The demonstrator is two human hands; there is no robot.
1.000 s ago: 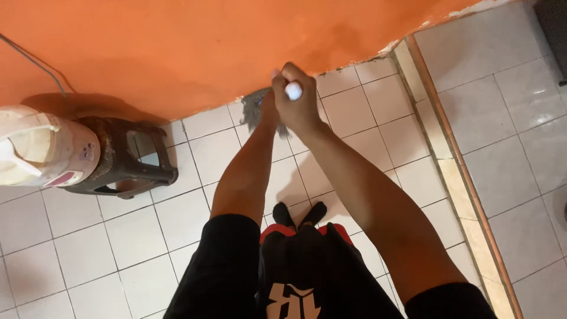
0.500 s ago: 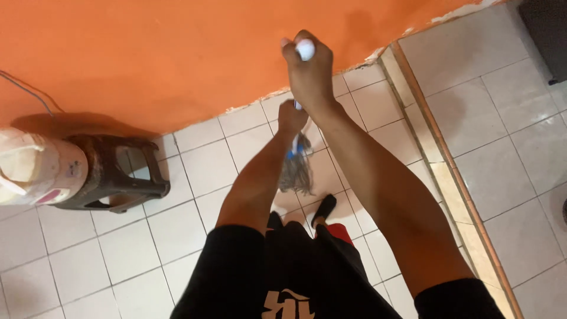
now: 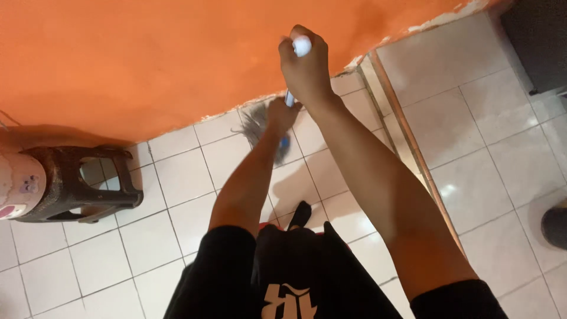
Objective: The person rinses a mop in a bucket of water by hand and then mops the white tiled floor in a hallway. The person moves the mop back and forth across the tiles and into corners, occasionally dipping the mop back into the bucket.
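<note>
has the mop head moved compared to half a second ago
Yes. The grey mop head has gone from near the person's feet out to the foot of the orange wall, pushed by the left hand and right hand.

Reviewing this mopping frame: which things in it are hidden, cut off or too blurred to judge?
Head view only:
- Mop handle: mostly hidden by the right hand and left hand.
- Mop head: motion-blurred, partly behind the left forearm.
- Pale appliance on the dark stool: cut off by the left edge.
- Dark object: cut off by the right edge, unidentifiable.
- Feet: mostly hidden by clothing.
</note>
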